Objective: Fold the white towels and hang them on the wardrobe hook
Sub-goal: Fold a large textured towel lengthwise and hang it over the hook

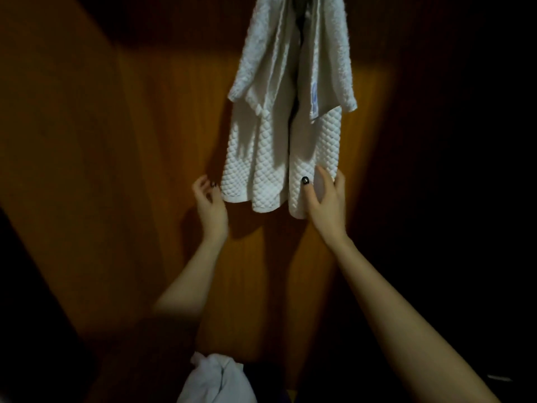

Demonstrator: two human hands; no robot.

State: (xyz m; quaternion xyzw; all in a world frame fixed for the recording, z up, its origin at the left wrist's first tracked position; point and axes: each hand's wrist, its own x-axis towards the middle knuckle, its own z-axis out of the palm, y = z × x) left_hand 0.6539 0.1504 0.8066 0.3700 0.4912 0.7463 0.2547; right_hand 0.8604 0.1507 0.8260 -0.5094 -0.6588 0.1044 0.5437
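White cloth bundle (215, 379) lowest and nearest; towel or clothing, cannot tell. Two white towels hang up ahead on the wardrobe panel (145, 170), long axis vertical: terry towel (334, 53) draped over quilted towel (276, 158). Hook lost under cloth at top edge. Right hand (325, 199) nearer the task: fingers straight and spread, thumb flat on the quilted towel's lower right corner; looks like smoothing, not pinching. Left hand (210, 205) just beside the lower left corner, fingers loosely curled, holding nothing; contact unclear. Towels lie above and between both hands.
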